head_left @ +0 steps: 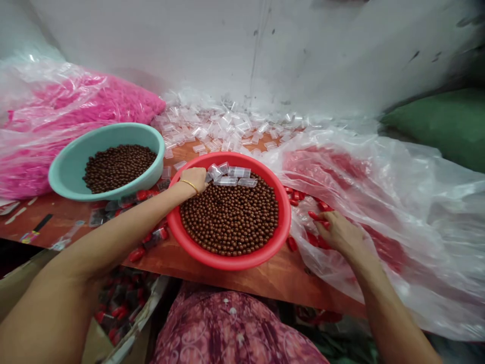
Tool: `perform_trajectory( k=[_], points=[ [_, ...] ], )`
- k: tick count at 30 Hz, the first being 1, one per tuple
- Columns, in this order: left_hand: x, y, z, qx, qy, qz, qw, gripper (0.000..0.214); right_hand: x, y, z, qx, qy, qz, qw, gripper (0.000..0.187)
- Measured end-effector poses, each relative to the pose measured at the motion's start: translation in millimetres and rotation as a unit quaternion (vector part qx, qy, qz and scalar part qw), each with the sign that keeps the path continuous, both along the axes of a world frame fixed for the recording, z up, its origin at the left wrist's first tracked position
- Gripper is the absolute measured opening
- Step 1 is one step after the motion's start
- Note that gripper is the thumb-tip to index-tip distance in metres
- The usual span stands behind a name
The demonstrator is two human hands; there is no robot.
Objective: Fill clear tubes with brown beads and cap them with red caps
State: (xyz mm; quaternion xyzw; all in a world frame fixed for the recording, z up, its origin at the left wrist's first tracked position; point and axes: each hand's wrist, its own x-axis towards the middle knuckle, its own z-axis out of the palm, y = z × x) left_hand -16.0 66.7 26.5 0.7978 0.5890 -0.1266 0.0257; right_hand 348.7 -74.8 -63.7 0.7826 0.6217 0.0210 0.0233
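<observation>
- Under our left hand lies the far-left part of the red basin, which holds brown balls.
- Just right of this hand, clear containers lie on the balls. Its fingers are curled; we cannot tell whether they grip a container.
- At the fingertips of our right hand is a red piece. The fingers are bent, but we cannot confirm a grip. The plastic bag spreads beside and beyond this hand.
- Beneath our left forearm, capped containers lie on the tabletop.
- Step in hand, as we judge it: picking up parts, one hand at each supply.
- Next move: we consider that it calls for a light left-hand pinch and a right-hand path free of the film.
</observation>
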Motion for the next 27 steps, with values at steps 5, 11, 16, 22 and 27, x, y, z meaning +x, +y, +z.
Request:
perform_trajectory(
  k=[5,11,16,22,27],
  points=[
    [5.4,-27.7,12.2,-0.07,0.048,-0.091,0.992,0.031,-12.5,7.3,-3.6,0.045,0.095,-0.023,0.994,0.024],
    [31.0,-34.5,-12.3,-0.114,0.0,-0.126,0.985,0.024,-23.2,16.1,-9.3,0.052,0.121,-0.074,0.988,0.032],
    [47.1,-24.2,-35.9,-0.109,-0.072,-0.125,0.984,0.024,-21.0,19.4,-4.0,0.0,0.113,-0.078,0.991,0.035],
    [38.9,-7.1,-46.5,-0.201,-0.32,-0.063,0.923,0.017,-13.1,30.2,-0.6,-0.014,0.086,-0.11,0.99,0.039],
    [31.8,-11.1,-37.1,-0.323,-0.633,0.041,0.703,0.042,-15.7,37.4,-0.8,-0.016,0.081,-0.087,0.993,0.041]
  ],
)
